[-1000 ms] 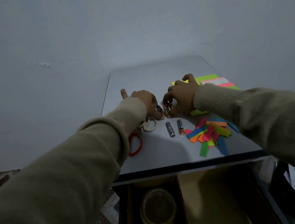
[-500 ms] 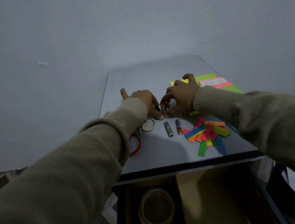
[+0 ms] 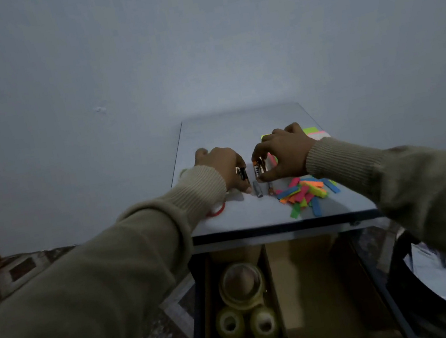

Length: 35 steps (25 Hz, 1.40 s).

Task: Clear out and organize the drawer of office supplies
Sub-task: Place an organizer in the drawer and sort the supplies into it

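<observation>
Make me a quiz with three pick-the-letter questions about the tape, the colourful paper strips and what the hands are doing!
1. Where are the tape rolls?
A. on the tabletop
B. in the left compartment of the open drawer
C. on the floor

2. How many tape rolls can you see there?
A. one
B. three
C. six

3. What is the right hand doing?
A. lying flat on the table
B. pinching a battery with an orange end
C. holding scissors

Answers:
1 B, the rolls sit in the drawer's left section, below the tabletop.
2 B, one big roll with two smaller ones nearer the camera.
3 B, its fingers curl round the battery; the left hand holds a dark battery too, and the colourful paper strips lie loose beside them.
</observation>
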Tool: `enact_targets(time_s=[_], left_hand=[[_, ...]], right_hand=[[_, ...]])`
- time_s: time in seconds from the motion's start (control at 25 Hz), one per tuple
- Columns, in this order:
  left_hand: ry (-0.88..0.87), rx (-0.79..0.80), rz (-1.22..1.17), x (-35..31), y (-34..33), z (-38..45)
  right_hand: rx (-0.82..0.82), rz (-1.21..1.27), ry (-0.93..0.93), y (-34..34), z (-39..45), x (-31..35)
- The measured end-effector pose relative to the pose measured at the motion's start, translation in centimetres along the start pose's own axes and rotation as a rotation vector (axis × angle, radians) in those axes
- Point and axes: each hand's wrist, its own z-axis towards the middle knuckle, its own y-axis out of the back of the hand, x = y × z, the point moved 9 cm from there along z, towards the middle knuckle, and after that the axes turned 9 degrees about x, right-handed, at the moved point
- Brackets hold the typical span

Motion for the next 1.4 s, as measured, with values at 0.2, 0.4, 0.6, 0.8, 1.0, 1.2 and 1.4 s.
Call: enact_targets(time_s=[0.2,0.4,0.6,0.8,1.0,1.2,1.4], left_hand=[[-0.074,0.062,-0.162,-0.8,-2.6,-8.8],[-0.045,0.098,-0.17,-0.7,-6.8,-15.3],[-0.013,0.159,-0.165,0.9,-10.4,-19.4],[0.02,0.152,-0.133,3.1,-13.3,-22.3],[0.056,0.157,-0.177,5.8,-14.8,-24.0],[0.082,0.17,-0.174,7.2,-15.7,-24.3],[0.08,0.186,-0.163,7.3,-16.6,-24.1]], right_hand=[[0.031,-0.046,0.055,-0.5,-6.8,5.1],[0.107,0.031,0.171,-3.4,-11.9,11.1],[0.354,0.209,0.241,-10.3,-15.6,17.3],[0.469,0.177,0.344,-17.4,-17.2,22.3],[0.49,0.152,0.339,-20.7,-15.2,23.7],[0.581,0.047,0.37,-23.4,-13.8,25.8],[0.597,-0.069,0.388,-24.7,-13.1,26.5]])
